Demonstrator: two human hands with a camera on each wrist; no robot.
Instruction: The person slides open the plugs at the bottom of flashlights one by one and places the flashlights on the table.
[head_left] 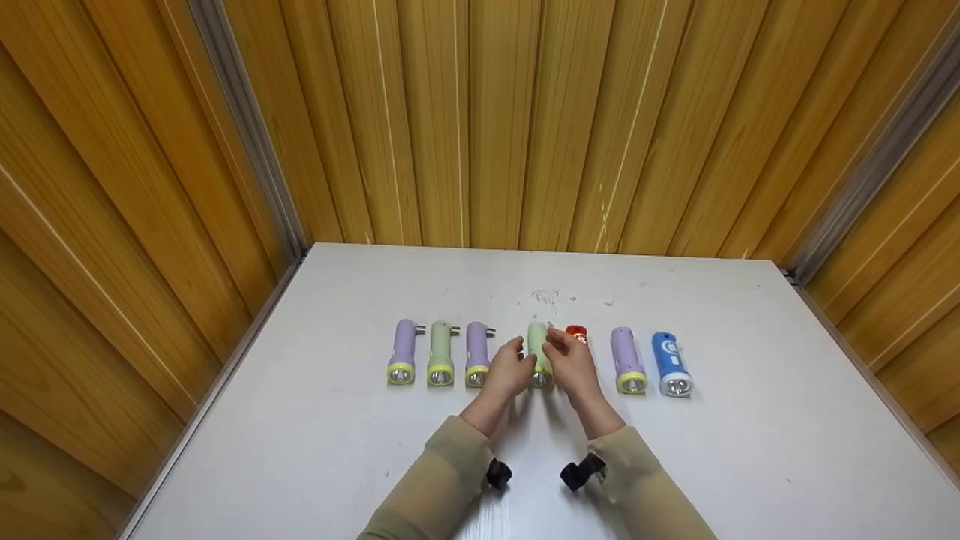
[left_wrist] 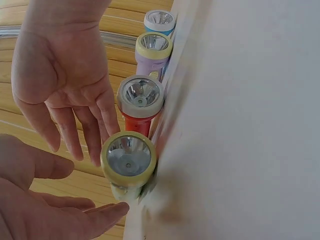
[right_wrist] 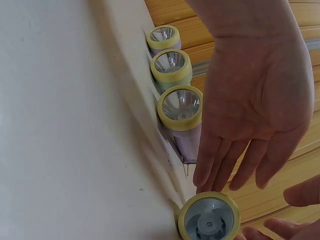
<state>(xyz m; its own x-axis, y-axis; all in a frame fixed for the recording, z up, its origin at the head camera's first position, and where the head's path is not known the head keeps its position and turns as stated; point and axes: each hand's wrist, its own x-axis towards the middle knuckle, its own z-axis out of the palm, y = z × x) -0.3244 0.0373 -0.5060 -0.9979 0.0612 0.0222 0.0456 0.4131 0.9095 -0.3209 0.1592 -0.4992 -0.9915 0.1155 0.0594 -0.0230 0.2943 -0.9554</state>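
Note:
A pale green flashlight [head_left: 538, 337] with a yellow head rim lies between the hands, its lens facing the person. My left hand [head_left: 512, 367] is beside its left side, fingers loosely bent. On its other side is my right hand [head_left: 570, 364], fingertips near the small metal prongs at the flashlight's tail. In the left wrist view the left hand's [left_wrist: 45, 195] fingers reach out fairly straight close to the flashlight [left_wrist: 128, 159]. The right hand [left_wrist: 67, 75] hangs with spread, extended fingers there. Whether any fingertip touches the flashlight is hard to tell.
Left of the hands lie a purple [head_left: 404, 345], a green [head_left: 440, 345] and another purple flashlight [head_left: 476, 341], each with prongs sticking out. To the right are a red flashlight [head_left: 577, 331], partly covered by the right hand, a purple one [head_left: 624, 349] and a blue one [head_left: 667, 352].

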